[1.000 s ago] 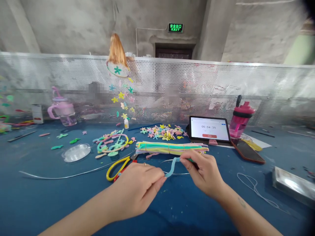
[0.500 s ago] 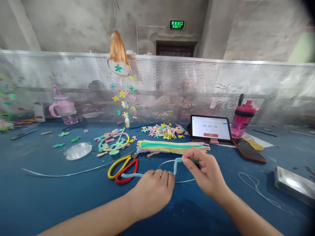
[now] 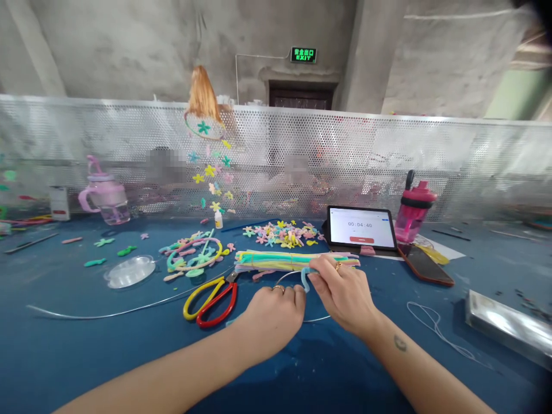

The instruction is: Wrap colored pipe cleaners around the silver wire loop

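A light blue pipe cleaner (image 3: 306, 279) runs between my hands beside a thin metal wire ring (image 3: 317, 319). My left hand (image 3: 276, 316) is closed on the pipe cleaner, whose other end peeks out beneath the wrist. Just to the right, my right hand (image 3: 340, 293) pinches the upper part with thumb and forefinger; its fingertips partly hide the contact. Behind them lies a banded bundle of pastel pipe cleaners (image 3: 280, 261). Scissors with yellow and red handles (image 3: 215, 305) rest to the left of my left hand.
Small fuzzy flowers (image 3: 284, 233) are piled behind the bundle. Farther left are a colourful ring (image 3: 194, 256) and a clear dish (image 3: 130, 272). A tablet (image 3: 361, 228), pink bottle (image 3: 414, 213), phone (image 3: 425, 264) and metal box (image 3: 509, 328) stand or lie right.
My right hand has turned, bringing its ring and wrist mark into view, and sits closer to my left hand. Less of the pipe cleaner shows. The whole view has shifted slightly.
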The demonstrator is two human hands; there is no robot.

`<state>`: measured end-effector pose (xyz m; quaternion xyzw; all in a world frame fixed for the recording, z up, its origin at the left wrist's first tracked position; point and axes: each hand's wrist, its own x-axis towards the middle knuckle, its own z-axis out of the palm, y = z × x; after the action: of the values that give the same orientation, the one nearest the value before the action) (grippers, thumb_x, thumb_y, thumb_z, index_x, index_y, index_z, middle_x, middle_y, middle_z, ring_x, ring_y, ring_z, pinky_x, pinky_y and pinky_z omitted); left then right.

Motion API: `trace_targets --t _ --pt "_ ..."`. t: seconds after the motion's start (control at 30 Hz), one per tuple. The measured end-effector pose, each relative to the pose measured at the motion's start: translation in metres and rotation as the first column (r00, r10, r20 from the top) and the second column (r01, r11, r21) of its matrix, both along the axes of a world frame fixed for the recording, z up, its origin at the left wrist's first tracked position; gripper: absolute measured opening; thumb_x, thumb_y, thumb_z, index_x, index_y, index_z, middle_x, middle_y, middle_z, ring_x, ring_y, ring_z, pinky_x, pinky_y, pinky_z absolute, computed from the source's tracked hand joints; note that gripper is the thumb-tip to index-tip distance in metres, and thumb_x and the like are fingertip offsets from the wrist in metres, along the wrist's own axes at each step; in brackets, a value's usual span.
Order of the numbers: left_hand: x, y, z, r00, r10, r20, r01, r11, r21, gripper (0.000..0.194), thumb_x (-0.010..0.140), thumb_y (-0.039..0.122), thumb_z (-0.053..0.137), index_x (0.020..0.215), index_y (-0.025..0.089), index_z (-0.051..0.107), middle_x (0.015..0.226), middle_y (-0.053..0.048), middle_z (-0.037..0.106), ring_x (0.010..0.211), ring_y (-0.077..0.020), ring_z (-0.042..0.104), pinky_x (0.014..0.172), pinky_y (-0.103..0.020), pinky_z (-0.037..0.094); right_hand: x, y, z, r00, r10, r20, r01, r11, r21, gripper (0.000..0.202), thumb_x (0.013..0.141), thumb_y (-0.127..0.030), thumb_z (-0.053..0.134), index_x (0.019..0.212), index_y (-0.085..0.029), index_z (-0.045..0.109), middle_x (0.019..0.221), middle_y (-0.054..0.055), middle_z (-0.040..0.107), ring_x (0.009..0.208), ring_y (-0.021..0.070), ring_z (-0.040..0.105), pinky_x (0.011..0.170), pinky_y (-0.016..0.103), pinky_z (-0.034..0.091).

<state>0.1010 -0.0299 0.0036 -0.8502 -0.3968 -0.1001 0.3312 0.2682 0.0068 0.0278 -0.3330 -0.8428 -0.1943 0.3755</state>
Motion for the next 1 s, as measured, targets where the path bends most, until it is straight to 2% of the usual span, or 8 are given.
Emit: trace_targets --t 0.1,0.2,0.43,0.57,0.8,1.0 --pt "0.0 0.002 -0.002 1.0 -0.003 0.007 0.003 1.0 0.011 0.027 0.074 0.007 0.049 0.1 0.004 0.056 0.066 -0.007 0.06 0.054 -0.0193 0.06 0.043 -0.027 0.047 -0.001 0.003 0.0 0.999 0.035 -0.016 -0.034 0.999 0.041 0.027 0.095 -0.032 0.035 0.085 -0.02 0.057 0.072 0.0 0.063 0.057 0.0128 0.055 0.051 0.024 0.024" --pt "-0.002 0.001 -0.008 1.0 -0.009 -0.003 0.009 0.999 0.042 0.03 0.075 0.008 0.048 0.105 0.003 0.055 0.069 -0.009 0.062 0.056 -0.0193 0.061 0.044 -0.026 0.048 -0.003 0.004 -0.002 0.995 0.071 -0.064 -0.068 0.996 0.056 0.026 0.094 -0.029 0.038 0.081 -0.02 0.058 0.068 -0.001 0.06 0.055 0.011 0.052 0.052 0.024 0.025" --pt "0.003 -0.001 -0.02 0.997 0.024 -0.068 -0.015 0.992 0.124 0.038 0.074 0.005 0.045 0.11 -0.004 0.054 0.059 -0.008 0.058 0.046 -0.0162 0.057 0.038 -0.023 0.044 -0.008 0.006 -0.008 0.983 0.11 -0.147 -0.113 0.994 -0.009 0.022 0.092 -0.023 0.042 0.078 -0.019 0.057 0.065 -0.001 0.057 0.055 0.0102 0.048 0.056 0.024 0.026" --pt "0.007 0.004 -0.024 0.998 0.037 -0.057 -0.026 0.984 0.178 0.04 0.073 0.003 0.045 0.111 -0.006 0.054 0.056 -0.007 0.057 0.043 -0.0162 0.056 0.036 -0.023 0.043 -0.007 0.005 -0.007 0.986 0.117 -0.117 -0.119 0.993 -0.016 0.024 0.093 -0.022 0.04 0.076 -0.018 0.057 0.064 -0.001 0.057 0.057 0.0106 0.049 0.055 0.024 0.025" --pt "0.009 -0.001 -0.025 0.998 0.028 -0.048 -0.02 0.989 0.147 0.036 0.074 0.006 0.047 0.108 -0.002 0.056 0.057 -0.007 0.057 0.045 -0.0159 0.056 0.037 -0.022 0.042 -0.009 0.001 -0.002 0.994 0.113 -0.006 -0.112 0.986 0.12 0.033 0.094 -0.03 0.04 0.069 -0.018 0.058 0.064 0.0 0.06 0.051 0.0099 0.047 0.05 0.025 0.023" --pt "0.008 -0.001 -0.025 0.997 0.05 -0.05 -0.047 0.996 0.075 0.035 0.076 0.005 0.046 0.109 -0.001 0.055 0.059 -0.006 0.057 0.047 -0.0162 0.057 0.038 -0.023 0.042 -0.009 0.001 -0.004 0.993 0.114 -0.036 -0.109 0.987 0.116 0.034 0.093 -0.027 0.042 0.066 -0.017 0.059 0.062 0.001 0.061 0.049 0.0089 0.047 0.05 0.024 0.024"
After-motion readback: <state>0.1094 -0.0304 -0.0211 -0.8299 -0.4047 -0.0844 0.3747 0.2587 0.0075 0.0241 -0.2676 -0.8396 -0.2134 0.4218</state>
